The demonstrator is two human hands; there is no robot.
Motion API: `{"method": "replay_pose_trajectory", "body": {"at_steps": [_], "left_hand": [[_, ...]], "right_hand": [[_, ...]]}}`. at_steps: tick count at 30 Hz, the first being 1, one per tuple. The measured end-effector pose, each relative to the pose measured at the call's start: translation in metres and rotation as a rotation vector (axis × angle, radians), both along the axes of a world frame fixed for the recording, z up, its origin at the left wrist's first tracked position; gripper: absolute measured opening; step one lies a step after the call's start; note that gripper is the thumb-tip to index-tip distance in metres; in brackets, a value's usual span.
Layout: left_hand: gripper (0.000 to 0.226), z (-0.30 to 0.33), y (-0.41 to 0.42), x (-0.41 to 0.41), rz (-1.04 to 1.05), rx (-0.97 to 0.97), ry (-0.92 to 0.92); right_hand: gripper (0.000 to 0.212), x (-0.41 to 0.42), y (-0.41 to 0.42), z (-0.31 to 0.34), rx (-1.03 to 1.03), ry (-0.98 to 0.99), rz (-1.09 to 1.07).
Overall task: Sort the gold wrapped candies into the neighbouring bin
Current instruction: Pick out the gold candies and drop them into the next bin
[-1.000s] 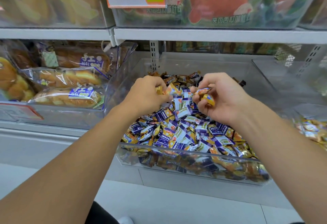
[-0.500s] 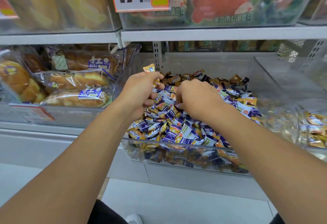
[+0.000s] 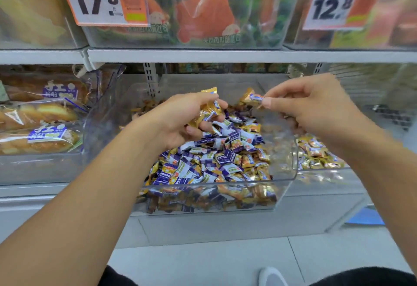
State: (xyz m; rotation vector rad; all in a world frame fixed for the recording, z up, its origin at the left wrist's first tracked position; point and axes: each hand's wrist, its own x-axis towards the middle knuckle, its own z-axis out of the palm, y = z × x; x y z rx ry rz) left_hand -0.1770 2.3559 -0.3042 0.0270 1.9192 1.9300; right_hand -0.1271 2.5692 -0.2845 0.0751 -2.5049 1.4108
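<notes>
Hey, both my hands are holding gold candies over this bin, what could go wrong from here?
The left hand holds several gold candies loosely, so one may slip back into the mixed bin. The right hand pinches its candy only by the wrapper end, so it could drop before reaching the gold-candy bin on the right. That arm may also clip the clear wall between the bins.
</notes>
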Motion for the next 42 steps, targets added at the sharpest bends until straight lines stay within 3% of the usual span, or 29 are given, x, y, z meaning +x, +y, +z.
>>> {"method": "replay_pose_trajectory", "body": {"at_steps": [3, 6, 11, 14, 16, 19, 22, 24, 27, 30, 33, 35, 38, 40, 42], "left_hand": [[0.027, 0.018, 0.059, 0.003, -0.206, -0.123, 0.073], [0.024, 0.03, 0.121, -0.001, -0.328, -0.248, 0.144], [0.016, 0.024, 0.197, -0.009, -0.354, -0.288, 0.05], [0.029, 0.013, 0.212, -0.021, -0.319, -0.201, -0.078], [0.043, 0.008, 0.214, -0.027, -0.275, -0.161, -0.107], [0.05, 0.003, 0.217, -0.032, -0.276, -0.114, -0.101], [0.048, 0.004, 0.214, -0.027, -0.304, -0.102, -0.001], [0.039, 0.01, 0.206, -0.017, -0.266, -0.128, 0.156], [0.021, 0.018, 0.168, -0.002, -0.179, -0.29, 0.508], [0.015, 0.018, 0.094, 0.004, -0.108, -0.551, 0.776], [0.018, 0.013, 0.01, 0.016, -0.08, -0.829, 0.714], [0.029, 0.01, -0.031, 0.026, -0.112, -1.086, 0.585], [0.049, 0.008, -0.061, 0.038, -0.335, -1.499, 0.365], [0.049, 0.01, -0.07, 0.04, -0.373, -1.581, 0.296], [0.048, 0.009, -0.073, 0.041, -0.395, -1.559, 0.249]], "right_hand": [[0.003, 0.016, 0.069, -0.005, -0.382, -0.253, -0.249], [0.007, 0.016, 0.114, -0.022, -0.644, -0.447, -0.348], [0.011, 0.008, 0.149, -0.032, -0.896, -0.493, -0.402], [0.026, 0.002, 0.155, -0.032, -1.042, -0.495, -0.383], [0.026, -0.001, 0.156, -0.03, -1.059, -0.498, -0.359], [0.018, -0.009, 0.159, -0.031, -0.966, -0.522, -0.363], [0.026, -0.017, 0.159, -0.035, -0.753, -0.524, -0.442], [0.025, -0.02, 0.156, -0.036, -0.586, -0.449, -0.54], [0.007, -0.028, 0.144, -0.038, -0.227, -0.265, -0.625], [0.018, -0.028, 0.1, -0.037, 0.108, -0.039, -0.464], [0.01, -0.006, 0.029, -0.022, 0.31, 0.204, -0.017], [0.007, 0.004, -0.014, -0.018, 0.42, 0.114, 0.334], [0.042, 0.003, -0.056, -0.02, 0.574, -0.175, 0.56], [0.057, 0.0, -0.075, -0.02, 0.464, -0.467, 0.588], [0.072, -0.004, -0.089, -0.021, 0.486, -0.686, 0.616]]}}
